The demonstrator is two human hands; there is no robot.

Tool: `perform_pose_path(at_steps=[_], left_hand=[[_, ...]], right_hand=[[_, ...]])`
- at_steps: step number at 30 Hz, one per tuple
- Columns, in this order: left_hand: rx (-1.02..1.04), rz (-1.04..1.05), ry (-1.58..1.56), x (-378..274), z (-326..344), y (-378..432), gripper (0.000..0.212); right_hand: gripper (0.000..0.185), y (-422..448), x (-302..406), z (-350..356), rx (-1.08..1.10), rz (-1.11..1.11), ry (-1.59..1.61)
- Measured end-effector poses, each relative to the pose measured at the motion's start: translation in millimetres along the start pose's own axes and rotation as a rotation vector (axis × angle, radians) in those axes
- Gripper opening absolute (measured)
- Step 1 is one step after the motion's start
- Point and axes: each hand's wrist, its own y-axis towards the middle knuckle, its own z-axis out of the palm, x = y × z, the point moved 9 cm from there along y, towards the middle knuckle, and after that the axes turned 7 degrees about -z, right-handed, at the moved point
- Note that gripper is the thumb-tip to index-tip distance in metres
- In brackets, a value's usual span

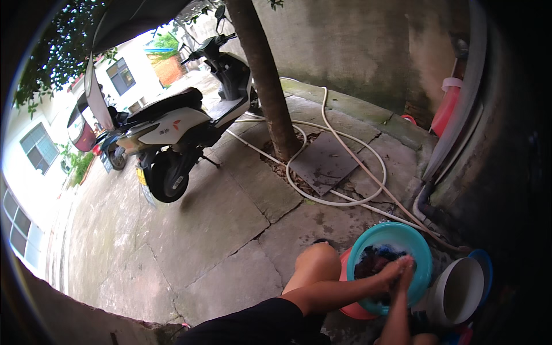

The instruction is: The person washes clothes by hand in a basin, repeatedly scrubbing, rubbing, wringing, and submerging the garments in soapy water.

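Observation:
My left hand [391, 272] and my right hand [406, 268] are close together over a teal plastic basin [424, 254], near its right inner side. Dark wet cloth [371, 264] with some suds lies in the basin, mostly left of my hands. The fingers are blurred, so whether they hold any cloth cannot be made out. A red basin [357, 311] shows under and beside the teal one. My bare knee [318, 262] is just left of the basins.
A white bucket [462, 291] and a blue basin [486, 276] stand right of the teal basin. A pale hose [379, 161] loops over the paving around a tree trunk [267, 82] and a square slab [323, 164]. A scooter [172, 125] is parked at left; a wall rises behind.

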Motion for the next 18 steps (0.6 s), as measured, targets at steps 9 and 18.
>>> perform_pose_path(at_steps=[9, 18], left_hand=[[0.09, 0.083, -0.025, -29, -15, -6, 0.04], [-0.107, 0.169, -0.039, -50, -2, -21, 0.03]], right_hand=[[0.056, -17, 30, 55, -0.053, -0.454, -0.82], [0.037, -43, 34, 48, -0.163, -0.327, -0.446]])
